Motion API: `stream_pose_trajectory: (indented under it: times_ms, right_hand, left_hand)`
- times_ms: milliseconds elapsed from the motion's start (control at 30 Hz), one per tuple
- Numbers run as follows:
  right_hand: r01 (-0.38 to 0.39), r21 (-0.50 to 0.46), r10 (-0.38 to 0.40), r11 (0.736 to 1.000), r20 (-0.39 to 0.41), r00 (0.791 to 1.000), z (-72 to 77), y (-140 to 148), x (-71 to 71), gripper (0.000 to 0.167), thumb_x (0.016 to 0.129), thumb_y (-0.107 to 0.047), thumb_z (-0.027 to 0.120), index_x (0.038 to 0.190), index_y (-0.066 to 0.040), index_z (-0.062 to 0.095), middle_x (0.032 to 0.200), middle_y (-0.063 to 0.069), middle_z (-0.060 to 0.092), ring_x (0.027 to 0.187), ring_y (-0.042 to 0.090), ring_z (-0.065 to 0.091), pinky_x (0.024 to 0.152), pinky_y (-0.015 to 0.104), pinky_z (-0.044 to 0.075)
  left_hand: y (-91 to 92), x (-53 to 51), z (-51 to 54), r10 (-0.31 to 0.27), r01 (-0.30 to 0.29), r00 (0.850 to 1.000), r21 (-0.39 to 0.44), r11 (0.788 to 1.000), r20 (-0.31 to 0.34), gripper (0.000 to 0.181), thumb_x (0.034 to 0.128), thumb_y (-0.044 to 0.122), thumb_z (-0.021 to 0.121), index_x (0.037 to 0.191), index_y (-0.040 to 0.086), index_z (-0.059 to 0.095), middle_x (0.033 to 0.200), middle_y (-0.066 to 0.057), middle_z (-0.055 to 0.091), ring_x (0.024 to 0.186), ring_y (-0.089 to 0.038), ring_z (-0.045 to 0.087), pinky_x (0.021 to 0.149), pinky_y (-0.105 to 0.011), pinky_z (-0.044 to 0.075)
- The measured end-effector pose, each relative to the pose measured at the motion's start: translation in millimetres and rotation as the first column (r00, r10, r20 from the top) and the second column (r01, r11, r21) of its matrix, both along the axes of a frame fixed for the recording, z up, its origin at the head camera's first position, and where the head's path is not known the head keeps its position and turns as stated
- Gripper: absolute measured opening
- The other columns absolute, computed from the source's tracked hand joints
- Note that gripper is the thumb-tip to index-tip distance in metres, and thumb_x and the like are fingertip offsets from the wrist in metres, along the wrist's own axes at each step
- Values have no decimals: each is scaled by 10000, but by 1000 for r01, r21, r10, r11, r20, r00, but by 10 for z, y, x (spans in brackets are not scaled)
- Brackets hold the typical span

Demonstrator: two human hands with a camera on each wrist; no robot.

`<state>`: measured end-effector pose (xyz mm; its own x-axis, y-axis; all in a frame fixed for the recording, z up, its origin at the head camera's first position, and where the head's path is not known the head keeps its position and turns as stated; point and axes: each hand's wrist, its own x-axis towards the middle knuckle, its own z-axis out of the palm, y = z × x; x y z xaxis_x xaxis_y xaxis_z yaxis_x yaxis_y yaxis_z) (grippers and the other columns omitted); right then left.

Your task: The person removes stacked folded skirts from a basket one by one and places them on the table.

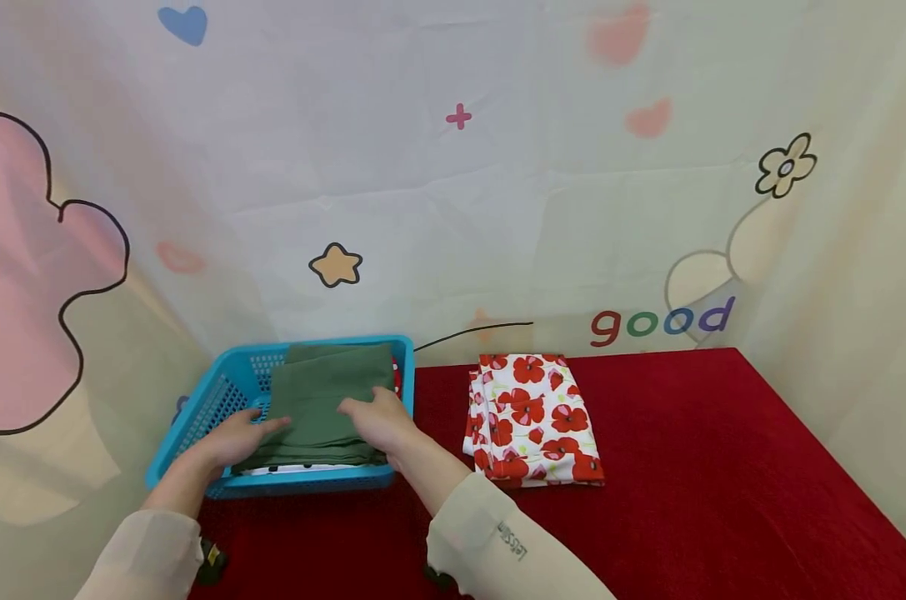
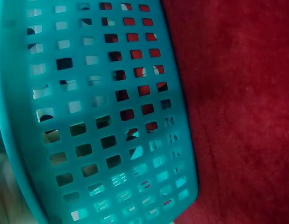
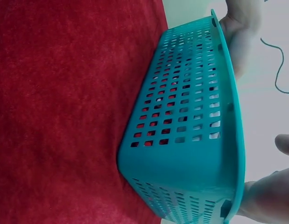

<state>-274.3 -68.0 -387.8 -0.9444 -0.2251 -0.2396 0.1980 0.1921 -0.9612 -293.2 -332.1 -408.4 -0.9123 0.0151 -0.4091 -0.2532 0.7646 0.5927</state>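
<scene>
A folded dark green cloth lies in a blue perforated basket, on top of other fabric. My left hand holds its left edge, thumb over the top and the other fingers partly hidden. At the right edge my right hand holds the same cloth, thumb on top, fingertips mostly hidden between cloth and basket wall. The left wrist view mostly shows the basket's side. Both hands reach over the rim in the right wrist view, the right one nearer.
White cloth with red poppies lies folded to the right of the basket. A red velvety cover spreads under everything. Behind stands a pale printed curtain. White fabric with black spots peeks out beneath the green cloth.
</scene>
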Motion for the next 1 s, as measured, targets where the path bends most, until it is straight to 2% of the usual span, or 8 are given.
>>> stream_pose_trajectory:
  times_ms: [167, 333, 467, 700, 833, 1000]
  right_hand:
    - [-9, -1, 9, 1000, 9, 1000, -34, -31, -28, 801, 945, -365, 661, 1595, -23, 340, 1655, 155, 353, 1502, 385, 349, 1175, 634, 352]
    - [-25, 0, 25, 1000, 22, 999, -95, -71, -47, 769, 948, -377, 654, 1583, -43, 375, 1643, 144, 375, 1495, 382, 357, 1170, 641, 352]
    - [-41, 7, 41, 999, 20, 999, -140, -116, -48, 732, 956, -371, 652, 1570, -58, 405, 1627, 132, 400, 1482, 373, 374, 1161, 645, 361]
    - [-59, -24, 60, 998, 26, 998, -157, -153, -80, 682, 964, -343, 653, 1549, -60, 444, 1599, 130, 436, 1454, 354, 396, 1166, 638, 361]
    - [-21, -70, 25, 997, 48, 999, -157, -153, -120, 642, 970, -276, 640, 1540, -54, 444, 1585, 148, 443, 1368, 369, 488, 1146, 601, 401]
    - [66, -92, -61, 994, 61, 996, -135, -143, -160, 619, 984, -228, 604, 1548, -50, 422, 1590, 157, 427, 1371, 365, 471, 1158, 589, 395]
  left_hand:
    - [-51, 8, -42, -15, 15, 1000, 5, 1000, 0, 1025, 1041, 592, 493, 1606, -121, 21, 1648, -404, 5, 1491, -636, 50, 1159, -754, 262]
    - [-76, 31, -52, -53, 53, 998, -10, 999, -34, 909, 1062, 415, 550, 1574, -178, 89, 1614, -439, 102, 1468, -651, 117, 1158, -731, 289]
    - [-110, 50, -48, -43, 42, 998, -27, 999, -43, 897, 1044, 342, 593, 1558, -202, 98, 1594, -459, 118, 1455, -658, 139, 1157, -721, 301]
    - [-201, 48, -29, -23, 21, 999, -47, 999, -45, 916, 1022, 316, 627, 1560, -200, 95, 1602, -454, 96, 1459, -658, 120, 1162, -725, 289]
    - [-223, 34, -14, -21, 19, 999, -48, 999, -45, 931, 1015, 307, 644, 1558, -204, 86, 1594, -461, 98, 1454, -659, 126, 1157, -722, 298]
    - [-205, -27, 18, -21, 20, 999, -39, 999, -42, 885, 1021, 239, 620, 1574, -179, 71, 1611, -443, 83, 1459, -654, 125, 1158, -724, 301]
